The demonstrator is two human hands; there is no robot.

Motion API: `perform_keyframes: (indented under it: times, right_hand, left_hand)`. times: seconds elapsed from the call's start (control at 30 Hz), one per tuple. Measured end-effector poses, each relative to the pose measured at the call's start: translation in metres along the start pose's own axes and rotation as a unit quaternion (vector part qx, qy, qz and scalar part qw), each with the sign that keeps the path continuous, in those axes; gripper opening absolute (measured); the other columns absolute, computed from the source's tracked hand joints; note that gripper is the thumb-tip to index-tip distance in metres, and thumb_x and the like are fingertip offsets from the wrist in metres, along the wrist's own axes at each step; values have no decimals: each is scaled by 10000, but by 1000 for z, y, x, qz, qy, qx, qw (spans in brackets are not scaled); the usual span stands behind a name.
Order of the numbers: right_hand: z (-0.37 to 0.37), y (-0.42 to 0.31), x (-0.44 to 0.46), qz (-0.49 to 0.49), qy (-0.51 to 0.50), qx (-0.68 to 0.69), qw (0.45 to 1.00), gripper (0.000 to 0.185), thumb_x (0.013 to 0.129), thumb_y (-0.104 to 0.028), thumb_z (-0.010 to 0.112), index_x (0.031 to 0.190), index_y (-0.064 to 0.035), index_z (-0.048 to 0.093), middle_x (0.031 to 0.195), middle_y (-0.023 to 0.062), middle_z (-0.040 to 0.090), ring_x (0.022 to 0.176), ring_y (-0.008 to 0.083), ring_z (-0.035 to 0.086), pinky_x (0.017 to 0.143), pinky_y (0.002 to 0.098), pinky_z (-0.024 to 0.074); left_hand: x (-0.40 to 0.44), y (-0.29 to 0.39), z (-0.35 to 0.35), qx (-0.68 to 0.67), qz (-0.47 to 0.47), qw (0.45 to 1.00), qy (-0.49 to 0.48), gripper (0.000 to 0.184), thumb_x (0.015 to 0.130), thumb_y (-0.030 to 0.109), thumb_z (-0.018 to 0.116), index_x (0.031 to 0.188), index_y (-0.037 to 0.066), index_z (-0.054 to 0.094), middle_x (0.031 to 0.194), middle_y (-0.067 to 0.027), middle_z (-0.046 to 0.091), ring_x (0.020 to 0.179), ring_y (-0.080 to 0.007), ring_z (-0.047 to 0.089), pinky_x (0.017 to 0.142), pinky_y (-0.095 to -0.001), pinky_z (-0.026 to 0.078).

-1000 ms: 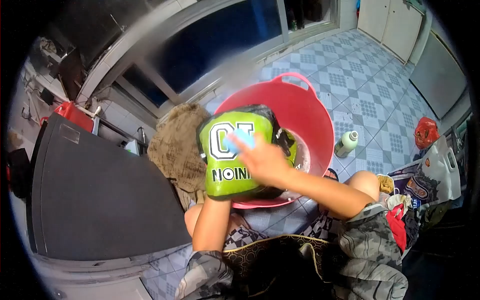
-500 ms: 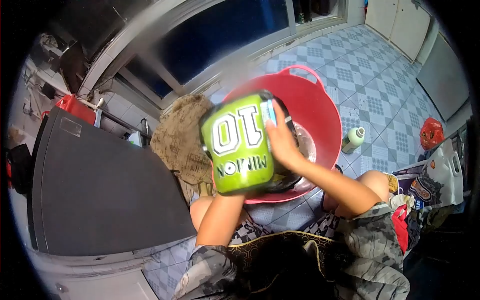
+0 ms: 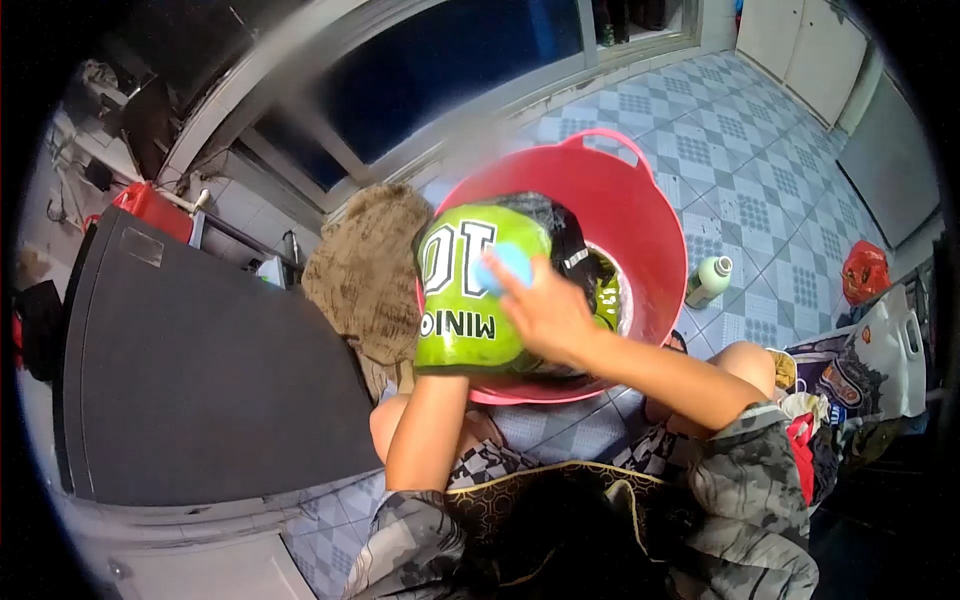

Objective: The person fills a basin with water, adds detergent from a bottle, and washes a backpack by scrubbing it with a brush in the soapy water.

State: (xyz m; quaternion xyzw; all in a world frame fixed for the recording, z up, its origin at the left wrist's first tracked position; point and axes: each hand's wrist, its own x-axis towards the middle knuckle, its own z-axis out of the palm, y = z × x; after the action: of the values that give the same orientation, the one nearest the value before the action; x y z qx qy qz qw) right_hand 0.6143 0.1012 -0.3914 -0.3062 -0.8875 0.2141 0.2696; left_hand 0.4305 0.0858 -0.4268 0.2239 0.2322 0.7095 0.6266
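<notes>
The right hand (image 3: 548,312) had a blue block (image 3: 508,266) pinched in its fingers, held against the green cloth (image 3: 465,300). The left hand was hidden under the green cloth, with only its arm (image 3: 428,430) showing, so I could not tell if it was spread or closed. The green cloth was up over the left part of the tub (image 3: 640,220), its big "10" in view. The work looked begun but not done, as the blue block was on the front. How much was left, I could not tell. A bottle (image 3: 708,282) stood right of the tub; a brown cloth (image 3: 365,275) was on the left.
</notes>
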Motion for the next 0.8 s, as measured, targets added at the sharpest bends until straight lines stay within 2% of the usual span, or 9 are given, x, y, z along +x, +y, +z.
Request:
perform_keyframes:
  times: [0.07, 0.1, 0.17, 0.3, 0.33, 0.37, 0.43, 0.6, 0.8]
  right_hand:
    - [2, -2, -6, -81, 19, 3, 997, 582, 859, -287, 544, 1387, -328, 305, 912, 197, 458, 743, 347, 576, 590, 442, 504]
    - [-5, 8, 2, -21, -20, -14, 999, 584, 858, -279, 548, 1385, -338, 305, 877, 186, 457, 702, 339, 571, 561, 434, 499]
    - [-13, 36, 16, -24, 24, -105, 994, 586, 862, -256, 539, 1388, -339, 296, 855, 181, 455, 673, 333, 567, 541, 428, 497]
    - [-13, 28, 15, 74, 71, -61, 993, 571, 870, -243, 520, 1388, -332, 298, 884, 196, 453, 666, 334, 570, 535, 429, 498]
    - [-16, 14, 10, 92, -27, -42, 994, 555, 882, -267, 492, 1394, -334, 289, 896, 204, 450, 695, 338, 578, 569, 441, 505]
    - [-6, 4, -1, -1, -8, -7, 1000, 545, 892, -296, 456, 1403, -337, 271, 909, 210, 456, 723, 343, 584, 608, 448, 510]
    - [-10, -9, -8, -49, -33, 1, 998, 555, 889, -309, 446, 1410, -339, 255, 936, 206, 467, 738, 348, 588, 632, 455, 511]
    - [-34, 56, 33, 129, 27, -99, 986, 549, 891, -281, 465, 1402, -324, 271, 899, 211, 493, 730, 353, 585, 595, 462, 494]
    - [-45, 26, 27, 60, 84, 51, 993, 599, 907, -283, 445, 1436, -265, 166, 958, 236, 471, 791, 422, 558, 721, 496, 465]
  left_hand:
    - [-4, 1, -1, 2, 3, 1000, 6, 283, 929, 199, 468, 1169, 53, 501, 1075, -82, 555, 977, -190, 534, 837, -294, 456]
    - [-7, 4, -1, 3, 4, 1000, 9, 283, 929, 198, 468, 1169, 53, 502, 1075, -82, 555, 977, -189, 534, 837, -294, 456]
    - [-10, 4, -1, 10, 9, 1000, 11, 282, 929, 196, 469, 1169, 52, 502, 1075, -82, 555, 976, -189, 534, 836, -293, 456]
    - [-6, 4, 2, 12, 13, 1000, 12, 280, 928, 193, 471, 1168, 51, 502, 1075, -81, 555, 976, -187, 534, 835, -291, 457]
    - [-5, 4, 2, 12, 14, 1000, 13, 280, 928, 192, 472, 1168, 51, 502, 1075, -81, 555, 975, -187, 534, 835, -291, 457]
    - [-3, 4, 2, 11, 15, 1000, 14, 280, 928, 192, 472, 1168, 51, 502, 1075, -81, 555, 975, -187, 534, 834, -291, 457]
    - [-1, 2, 3, 8, 15, 1000, 16, 279, 928, 190, 473, 1168, 51, 503, 1075, -80, 556, 975, -186, 534, 834, -290, 458]
    - [0, 0, 6, 9, 16, 1000, 19, 277, 927, 186, 475, 1167, 49, 503, 1075, -79, 556, 974, -185, 534, 832, -288, 459]
    - [13, -3, 10, 3, 23, 999, 26, 275, 927, 182, 478, 1166, 48, 504, 1074, -78, 556, 972, -183, 534, 831, -285, 460]
